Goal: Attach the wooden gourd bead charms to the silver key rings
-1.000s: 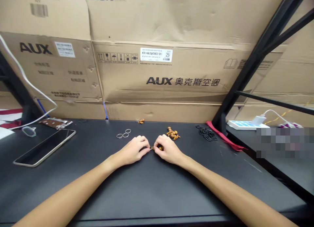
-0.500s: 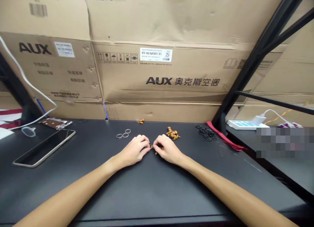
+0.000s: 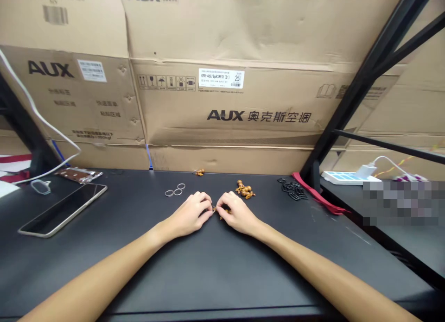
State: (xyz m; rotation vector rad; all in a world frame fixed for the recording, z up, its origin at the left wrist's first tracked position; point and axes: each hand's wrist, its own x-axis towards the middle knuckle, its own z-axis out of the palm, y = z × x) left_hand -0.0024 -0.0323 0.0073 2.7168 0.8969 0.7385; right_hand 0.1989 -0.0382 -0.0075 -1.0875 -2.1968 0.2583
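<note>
My left hand (image 3: 189, 213) and my right hand (image 3: 237, 213) rest on the black table (image 3: 215, 266), fingertips meeting in a pinch. Between them sits a small brown wooden charm (image 3: 222, 211), held by my right fingers; my left fingers pinch something tiny at its end that I cannot make out. A small pile of the same brown charms (image 3: 245, 189) lies just beyond my right hand. Three metal rings (image 3: 174, 190) lie beyond my left hand. One more brown charm (image 3: 199, 172) sits near the table's back edge.
A phone (image 3: 64, 208) lies face up at the left, with a foil packet (image 3: 78, 174) and white cable behind it. Black rings (image 3: 292, 188) and a red strap (image 3: 314, 192) lie by a black shelf post. Cardboard boxes (image 3: 225, 95) wall the back. A white power strip (image 3: 347, 177) is at right.
Both hands stay pinched together at the same spot; the fingers have shifted only slightly around the charm.
</note>
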